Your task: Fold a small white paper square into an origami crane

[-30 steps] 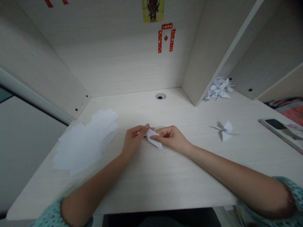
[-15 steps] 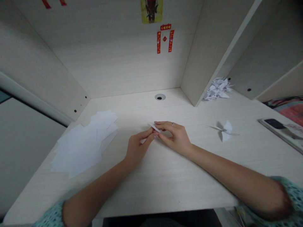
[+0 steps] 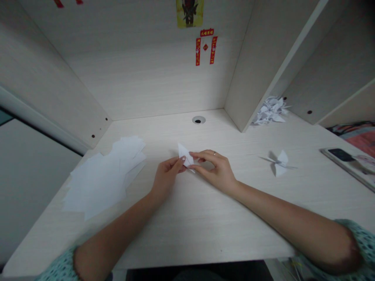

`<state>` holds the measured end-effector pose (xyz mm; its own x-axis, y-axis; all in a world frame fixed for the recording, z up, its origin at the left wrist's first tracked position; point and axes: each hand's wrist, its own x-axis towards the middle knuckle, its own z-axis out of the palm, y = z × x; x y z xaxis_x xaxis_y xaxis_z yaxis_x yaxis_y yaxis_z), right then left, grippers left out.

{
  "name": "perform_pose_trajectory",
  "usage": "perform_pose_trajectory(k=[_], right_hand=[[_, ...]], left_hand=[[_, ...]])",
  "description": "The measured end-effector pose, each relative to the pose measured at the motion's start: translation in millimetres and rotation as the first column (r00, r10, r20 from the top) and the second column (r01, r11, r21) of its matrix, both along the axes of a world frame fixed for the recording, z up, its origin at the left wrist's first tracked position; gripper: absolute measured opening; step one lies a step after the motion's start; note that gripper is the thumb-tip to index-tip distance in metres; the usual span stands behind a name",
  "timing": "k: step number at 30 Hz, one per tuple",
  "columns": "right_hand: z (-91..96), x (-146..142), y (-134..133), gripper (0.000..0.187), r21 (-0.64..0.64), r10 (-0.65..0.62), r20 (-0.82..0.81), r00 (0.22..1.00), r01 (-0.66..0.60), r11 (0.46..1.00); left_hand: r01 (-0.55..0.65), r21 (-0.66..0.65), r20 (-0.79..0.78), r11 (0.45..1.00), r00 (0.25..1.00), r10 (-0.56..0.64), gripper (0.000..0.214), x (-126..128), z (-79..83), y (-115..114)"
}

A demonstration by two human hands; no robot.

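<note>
Folded paper (image 3: 184, 153) pinched between left hand (image 3: 165, 177) and right hand (image 3: 217, 170).

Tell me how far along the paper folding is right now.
Done: one folded crane sits on the desk, and a heap of cranes lies on the shelf at right. In hand: the left hand and right hand pinch a small folded piece, one point sticking up, not yet crane-shaped. Left: a stack of flat sheets lies unfolded at left.
</note>
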<state>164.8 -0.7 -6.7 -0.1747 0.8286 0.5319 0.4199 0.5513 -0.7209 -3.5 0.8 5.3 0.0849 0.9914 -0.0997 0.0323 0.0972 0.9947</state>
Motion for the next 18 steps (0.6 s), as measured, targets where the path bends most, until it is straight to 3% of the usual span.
perform_pose_trajectory(k=[6,11,18], right_hand=[[-0.8,0,0,0.034,-0.024,-0.016,-0.030,0.999,0.016,1.000],[-2.0,-2,4,0.030,-0.113,0.029,-0.180,0.983,-0.050,0.992],[-7.5,-4,11,0.033,-0.352,0.020,-0.491,0.871,-0.219,0.910]], left_hand=[[0.055,-0.058,0.092,0.997,0.994,-0.050,0.030,1,0.0,-1],[0.034,-0.086,0.177,0.996,0.984,-0.018,0.027,0,-0.2,0],[-0.014,-0.118,0.187,0.993,0.982,0.036,0.028,-1,-0.6,3]])
